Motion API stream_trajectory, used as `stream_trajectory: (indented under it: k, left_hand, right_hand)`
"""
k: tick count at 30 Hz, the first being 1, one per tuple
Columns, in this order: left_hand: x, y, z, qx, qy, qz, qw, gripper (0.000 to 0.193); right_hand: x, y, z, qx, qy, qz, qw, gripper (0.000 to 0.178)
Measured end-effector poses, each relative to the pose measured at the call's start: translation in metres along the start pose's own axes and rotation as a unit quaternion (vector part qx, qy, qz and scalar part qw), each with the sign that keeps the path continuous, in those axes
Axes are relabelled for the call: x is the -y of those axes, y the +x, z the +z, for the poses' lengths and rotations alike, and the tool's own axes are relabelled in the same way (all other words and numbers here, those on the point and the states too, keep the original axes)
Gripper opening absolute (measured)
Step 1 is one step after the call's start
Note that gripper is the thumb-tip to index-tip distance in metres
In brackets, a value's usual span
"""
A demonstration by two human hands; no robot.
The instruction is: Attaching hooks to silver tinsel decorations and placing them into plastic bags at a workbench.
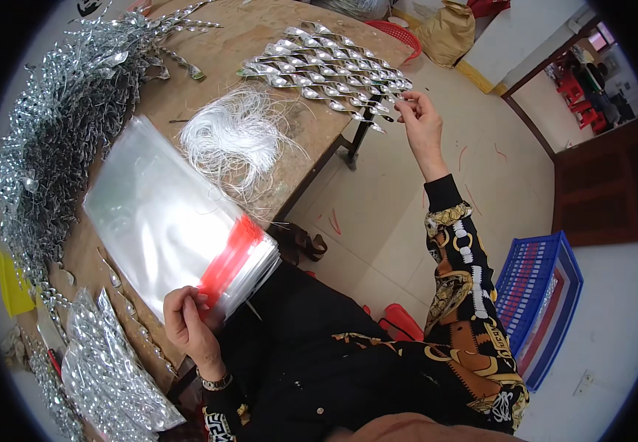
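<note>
Silver twisted strips (345,68) at the right fingers (423,105)

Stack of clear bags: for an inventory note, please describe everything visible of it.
The stack of clear bags is flat, oblong and glossy, apparently thin plastic, with white glare. A red band crosses it near the end closest to the person, where layered edges show. It lies slantwise on the brown table, that end jutting past the table's edge. The left hand appears to pinch its near left corner. Their number is unclear.
</note>
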State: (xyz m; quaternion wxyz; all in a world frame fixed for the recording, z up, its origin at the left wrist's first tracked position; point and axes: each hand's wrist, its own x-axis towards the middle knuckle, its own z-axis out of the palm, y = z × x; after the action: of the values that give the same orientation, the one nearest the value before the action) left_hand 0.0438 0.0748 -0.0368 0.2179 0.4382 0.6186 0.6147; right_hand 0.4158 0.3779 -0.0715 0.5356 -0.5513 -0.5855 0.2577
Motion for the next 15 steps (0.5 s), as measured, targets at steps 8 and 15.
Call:
stream_trajectory:
  k: [8,15]
  left_hand:
    - [-0.001,0.001,0.001,-0.001,0.006,0.001,1.000,0.015]
    - [0.000,0.001,0.001,0.003,0.005,0.003,1.000,0.015]
  right_hand:
    - [0.009,-0.018,-0.003,-0.006,-0.003,0.012,1.000,0.022]
    - [0.026,-0.032,0.001,0.029,-0.052,-0.036,0.998,0.026]
